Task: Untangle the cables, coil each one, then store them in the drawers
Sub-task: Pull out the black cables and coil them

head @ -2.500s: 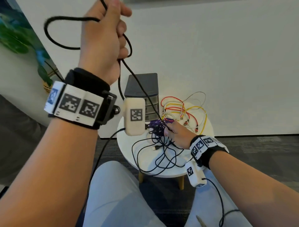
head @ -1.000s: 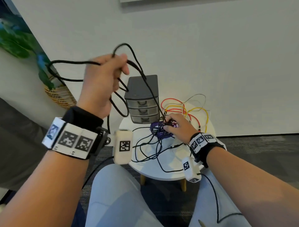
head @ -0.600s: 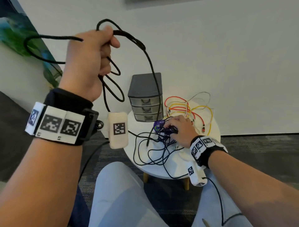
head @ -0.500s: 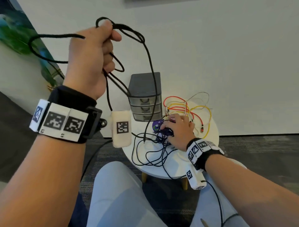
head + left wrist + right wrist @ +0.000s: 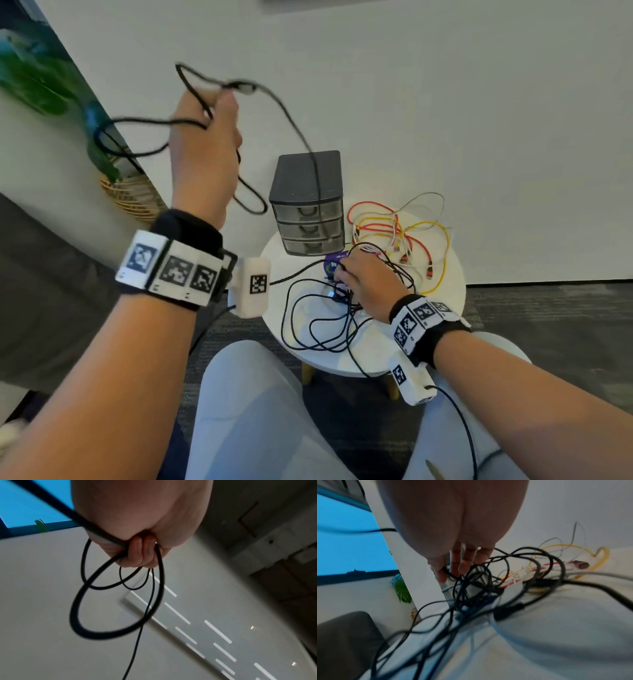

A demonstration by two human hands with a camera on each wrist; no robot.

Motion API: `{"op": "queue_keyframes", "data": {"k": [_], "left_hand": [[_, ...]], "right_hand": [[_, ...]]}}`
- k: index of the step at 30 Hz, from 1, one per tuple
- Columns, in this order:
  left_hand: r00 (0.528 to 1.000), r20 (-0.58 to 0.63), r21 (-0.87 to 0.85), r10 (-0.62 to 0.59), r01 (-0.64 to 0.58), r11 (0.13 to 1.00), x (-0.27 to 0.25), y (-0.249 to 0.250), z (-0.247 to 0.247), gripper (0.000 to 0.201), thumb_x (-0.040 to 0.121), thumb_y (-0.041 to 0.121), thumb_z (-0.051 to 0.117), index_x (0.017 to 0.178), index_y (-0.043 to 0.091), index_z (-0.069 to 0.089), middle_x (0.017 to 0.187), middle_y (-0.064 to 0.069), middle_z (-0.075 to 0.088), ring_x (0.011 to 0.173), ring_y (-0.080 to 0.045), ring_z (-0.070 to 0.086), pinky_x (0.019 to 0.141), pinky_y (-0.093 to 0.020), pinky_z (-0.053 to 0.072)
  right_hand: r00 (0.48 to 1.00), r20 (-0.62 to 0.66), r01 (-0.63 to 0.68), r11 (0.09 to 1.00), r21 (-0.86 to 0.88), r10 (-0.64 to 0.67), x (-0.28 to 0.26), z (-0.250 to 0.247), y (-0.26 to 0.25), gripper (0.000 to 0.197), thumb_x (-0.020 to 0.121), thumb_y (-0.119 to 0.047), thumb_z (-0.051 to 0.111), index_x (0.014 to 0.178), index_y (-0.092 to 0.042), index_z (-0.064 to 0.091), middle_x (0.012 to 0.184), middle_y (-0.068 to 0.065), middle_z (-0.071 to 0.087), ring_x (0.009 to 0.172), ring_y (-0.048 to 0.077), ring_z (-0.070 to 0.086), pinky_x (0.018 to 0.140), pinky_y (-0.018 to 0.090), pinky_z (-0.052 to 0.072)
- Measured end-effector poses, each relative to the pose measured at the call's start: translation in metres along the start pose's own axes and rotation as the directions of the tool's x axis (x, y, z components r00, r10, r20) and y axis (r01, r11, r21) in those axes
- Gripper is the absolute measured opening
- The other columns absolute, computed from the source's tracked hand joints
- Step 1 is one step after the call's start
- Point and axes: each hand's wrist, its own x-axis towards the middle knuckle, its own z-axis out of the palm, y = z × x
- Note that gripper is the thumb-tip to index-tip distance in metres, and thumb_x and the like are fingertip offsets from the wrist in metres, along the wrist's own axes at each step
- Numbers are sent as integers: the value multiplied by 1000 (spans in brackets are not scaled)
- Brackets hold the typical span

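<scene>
Loops of thick black cable (image 5: pixel 137 137) hang from the raised left hand (image 5: pixel 205 147), fingers curled tight round several turns; the wrist view shows at least three rings bunched under the fingertips (image 5: pixel 142 551). Compared with half a second back, that hand has dropped a little and swung inward, and the strand running from it down across the small dark grey three-drawer plastic cabinet (image 5: pixel 306 205) now bows slack instead of pulling straight, its metal-tipped plug (image 5: pixel 245 87) blurred above the knuckles. My guess is that the free end has just come loose from the heap and another turn is about to be gathered.

Further right, on the round white table (image 5: pixel 452 284), the right hand (image 5: pixel 366 284) has stayed planted on the knot of thin black wires (image 5: pixel 318 325), fingers hooked into the strands beside a small purple gadget (image 5: pixel 332 265), pinning the heap while the other hand draws. Red, yellow and white cables (image 5: pixel 404 233) lie untouched at the far right, all three drawers are closed, and nothing is stored yet, so the job looks early.
</scene>
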Motion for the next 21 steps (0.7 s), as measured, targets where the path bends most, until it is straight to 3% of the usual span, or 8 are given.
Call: {"op": "queue_keyframes", "data": {"k": [2, 4, 7, 11, 13, 15, 18, 21], "left_hand": [[996, 62, 129, -60, 51, 990, -16, -29, 6, 7, 98, 33, 60, 94, 28, 59, 73, 10, 56, 62, -4, 50, 64, -28, 46], [972, 209, 238, -108, 56, 970, -36, -53, 17, 12, 95, 38, 65, 90, 28, 61, 72, 10, 59, 62, -3, 51, 65, -27, 47], [891, 442, 347, -101, -66, 936, -59, -73, 34, 26, 91, 48, 68, 84, 23, 63, 69, 7, 60, 63, -3, 53, 63, -23, 43], [773, 623, 368, -122, -151, 917, -66, -85, 41, 49, 83, 64, 61, 89, 16, 64, 79, -3, 63, 71, -14, 56, 64, -28, 45], [750, 649, 399, -131, -187, 898, -61, -87, 40, 41, 92, 53, 61, 91, 12, 66, 81, -6, 65, 75, -20, 58, 71, -37, 47], [725, 675, 395, -138, -197, 898, -56, -85, 38, 30, 100, 39, 58, 85, 15, 67, 73, -1, 63, 68, -14, 58, 67, -34, 48], [738, 662, 397, -130, -197, 897, -48, -72, 35, 32, 102, 33, 56, 75, 18, 65, 61, 8, 52, 53, -1, 46, 56, -13, 36], [784, 596, 332, -174, -43, 942, -36, -55, 28, 34, 102, 40, 54, 76, 20, 64, 67, 3, 51, 60, -9, 45, 60, -22, 39]], "right_hand": [[999, -51, 11, 993, 119, -5, 0, -9, -3, 26, 107, -16, 42, 94, -6, 63, 91, 9, 62, 85, 24, 53, 79, 39, 42], [996, -91, 18, 976, 216, 1, 1, -17, -7, 26, 106, -16, 43, 88, -9, 60, 80, 1, 60, 76, 17, 53, 72, 30, 41], [991, -136, 34, 951, 306, 9, 6, -31, -16, 22, 106, -21, 46, 88, -16, 58, 73, -9, 58, 69, 3, 53, 63, 19, 37], [970, -243, 110, 942, 318, -31, 12, -49, -22, 20, 103, -17, 50, 88, -20, 61, 74, -6, 62, 70, 11, 57, 63, 23, 39], [955, -295, 131, 937, 323, -31, 13, -55, -23, 20, 103, -19, 54, 84, -20, 62, 72, -8, 61, 67, 9, 55, 62, 19, 38], [944, -330, 117, 937, 330, -2, 13, -56, -20, 19, 99, -21, 60, 81, -24, 59, 69, -9, 57, 66, 7, 52, 61, 17, 37], [984, -160, -25, 957, 287, 74, 12, -45, -4, 13, 93, -20, 69, 83, -23, 61, 79, -11, 59, 75, 9, 56, 69, 23, 42], [987, 88, -142, 984, 108, 133, 6, -26, 13, 10, 90, -30, 73, 87, -26, 65, 96, 0, 55, 89, 22, 56, 77, 34, 43]]}}
